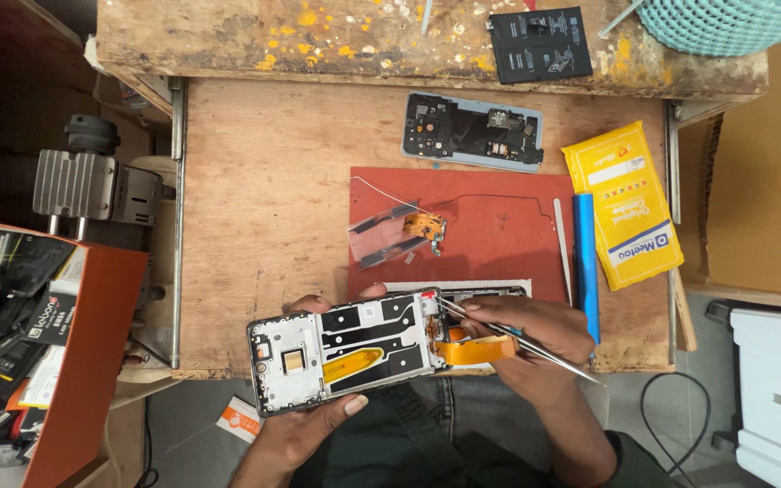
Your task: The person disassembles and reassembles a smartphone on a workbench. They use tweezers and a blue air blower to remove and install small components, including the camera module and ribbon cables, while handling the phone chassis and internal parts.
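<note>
Nearest to the camera, the left hand [305,425] is cradling an opened smartphone chassis [345,348] from below, thumb pressing on its lower edge and fingertips showing past the far edge, so the frame is hanging just over the near lip of the wooden counter [255,199]. Beside it, the right hand [535,330] is pinching a pair of fine metal tweezers [517,336], closed around them like a pen, with the tips reaching toward the upper right corner of the chassis where an orange flex cable [476,350] is curling out. That cable is looking thin, soft and easy to tear, so it is best gripped lightly at its stiff connector end rather than along the ribbon; the chassis itself is looking light, rigid and safe to hold by its metal rim, away from the exposed board. Just beyond the hands, a red work mat [499,235] is carrying a small orange flex part on a clear film [399,233] and a thin black wire. To its right, a blue tool [585,262] and a yellow packet [624,203] are lying side by side. Farther off, a phone back cover [474,131] is resting on the counter, and a black battery [540,43] is sitting on the paint-spattered shelf [228,36].
</note>
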